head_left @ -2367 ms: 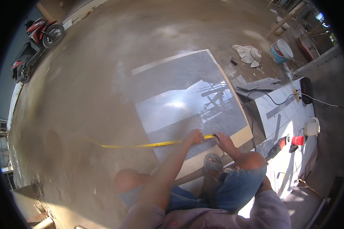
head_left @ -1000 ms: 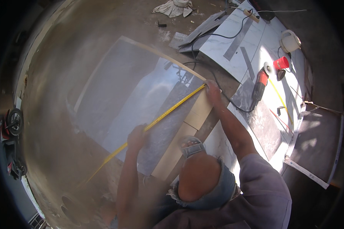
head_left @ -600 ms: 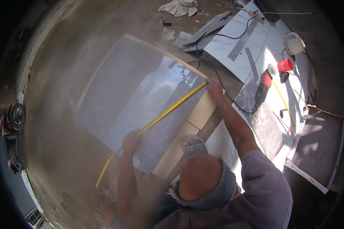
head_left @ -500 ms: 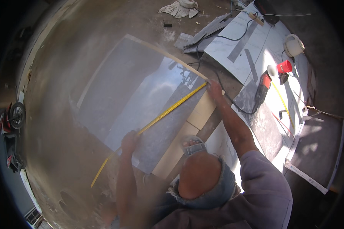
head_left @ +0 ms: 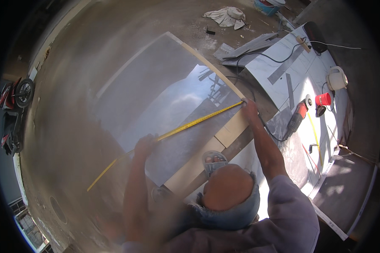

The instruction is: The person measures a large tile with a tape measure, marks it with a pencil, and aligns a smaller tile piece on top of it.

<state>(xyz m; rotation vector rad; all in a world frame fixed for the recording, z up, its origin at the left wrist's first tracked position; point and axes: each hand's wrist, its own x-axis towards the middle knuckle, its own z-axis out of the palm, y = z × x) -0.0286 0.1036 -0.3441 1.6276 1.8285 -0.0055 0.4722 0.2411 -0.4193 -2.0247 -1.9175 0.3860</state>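
A large glossy grey tile [head_left: 131,99] lies in front of me, reflecting the sky. A yellow tape measure [head_left: 198,121] stretches across it at a slant, its loose end reaching past the tile to the lower left. My left hand [head_left: 145,146] is closed around the tape near the tile's left edge. At the tile's right edge my right hand [head_left: 249,108] pinches the tape's other end, beside cardboard strips [head_left: 233,129] that run along the near side. Haze blurs the left part, and the fingers are only partly visible.
My sandalled foot [head_left: 214,160] stands by the cardboard. On the right, white marbled tiles [head_left: 268,63] carry an angle grinder [head_left: 297,120], a red cup [head_left: 323,99] and a cream jug [head_left: 337,79]. A dark cable [head_left: 257,52] crosses there. Motorbikes [head_left: 19,95] stand far left.
The view has shifted, so the scene sits further right and lower. My left hand has moved slightly farther away along the tile, and the tape lies at a flatter slant. Both hands keep hold.
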